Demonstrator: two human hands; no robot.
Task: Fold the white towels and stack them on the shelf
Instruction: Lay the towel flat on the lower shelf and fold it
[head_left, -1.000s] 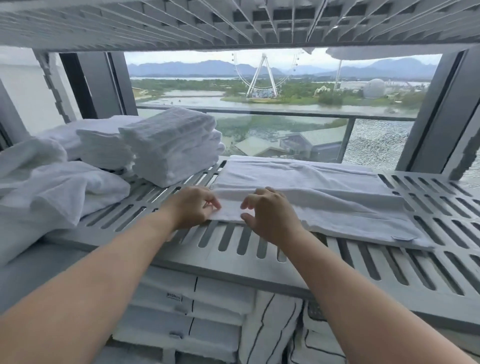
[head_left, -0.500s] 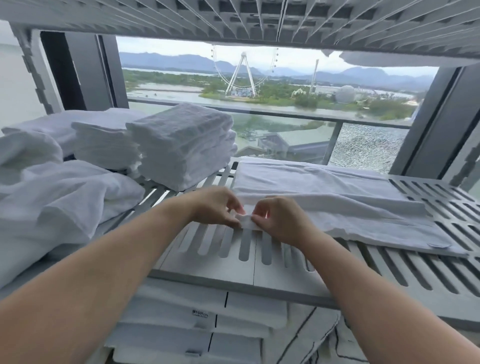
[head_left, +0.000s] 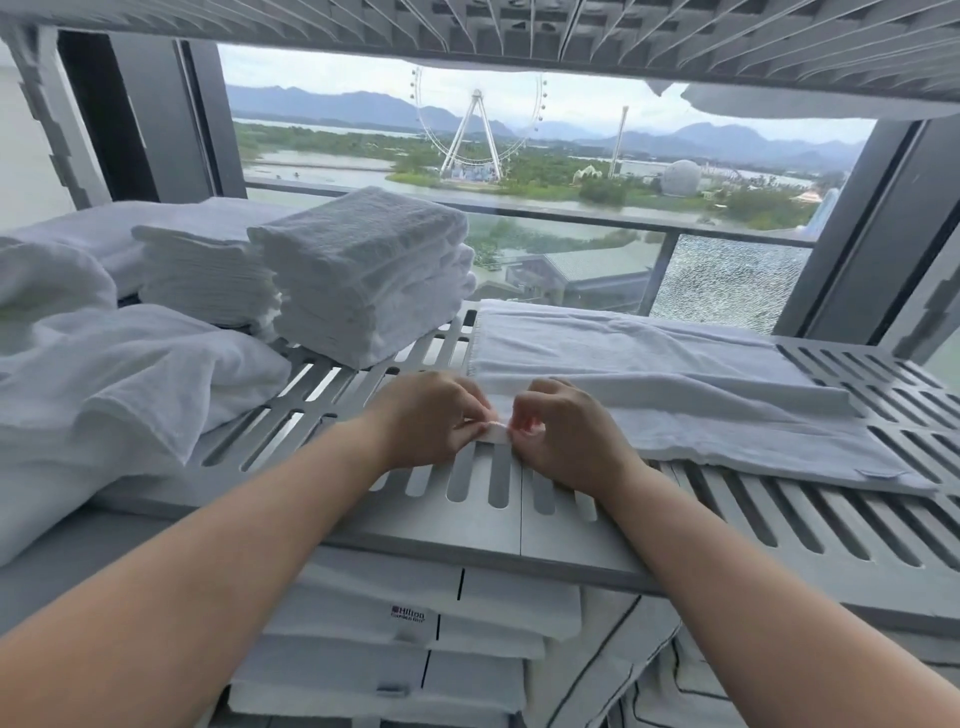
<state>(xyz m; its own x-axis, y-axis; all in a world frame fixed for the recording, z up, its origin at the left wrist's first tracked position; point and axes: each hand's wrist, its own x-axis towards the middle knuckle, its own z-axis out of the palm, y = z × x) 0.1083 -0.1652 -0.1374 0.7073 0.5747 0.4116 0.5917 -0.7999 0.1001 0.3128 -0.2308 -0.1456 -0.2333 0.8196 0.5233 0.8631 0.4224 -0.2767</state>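
I am pinching the near left corner of the towel between both hands. My left hand is gripping it from 9 o'clock and my right hand from 3 o'clock, with fingers curled in. The towel is lying flat on the slatted shelf, stretching from my hands toward 2 o'clock. Its far edge is sitting near the shelf's back edge, and its near edge is leaving a bare strip of slats before the front lip.

At 11 o'clock a stack of folded towels is standing near the towel's left end, with open slats between them. A second stack is sitting just beside it at 10 o'clock. Crumpled linen is crowding the shelf at 9 o'clock. An upper shelf is hanging overhead at 12 o'clock.

Below, at 6 o'clock, folded linen is showing a tag reading "Hilton". The smaller line under it is too blurred to read.
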